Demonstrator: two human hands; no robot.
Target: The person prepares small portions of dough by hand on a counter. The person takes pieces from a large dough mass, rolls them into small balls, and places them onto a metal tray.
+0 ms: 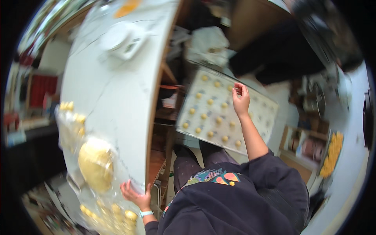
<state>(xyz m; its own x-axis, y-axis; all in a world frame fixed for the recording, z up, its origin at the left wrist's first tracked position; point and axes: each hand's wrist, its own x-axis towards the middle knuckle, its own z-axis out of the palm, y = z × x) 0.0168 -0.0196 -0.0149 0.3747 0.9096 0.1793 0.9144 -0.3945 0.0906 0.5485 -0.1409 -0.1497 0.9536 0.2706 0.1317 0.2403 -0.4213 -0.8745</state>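
My right hand (241, 96) is over a large pale tray (256, 131), its fingers curled together; whatever they may hold is too small to make out. Small round yellow dough balls (204, 116) sit on the tray in spaced rows. At the near edge of a white marble-patterned table (117, 94) rests my left hand (135, 196), fingers spread and holding nothing, with a light band on the wrist. Close to it lies a big yellow lump of dough (96, 164) in clear plastic. Nearer me, smaller yellow dough pieces (117, 215) lie on or under plastic film.
Farther along the table stands a white kitchen scale (125, 41), with an orange item (127, 8) beyond. A person in dark clothes (278, 51) is past the tray. A white bag (207, 45) sits behind it. At right is a container of yellow pieces (332, 154).
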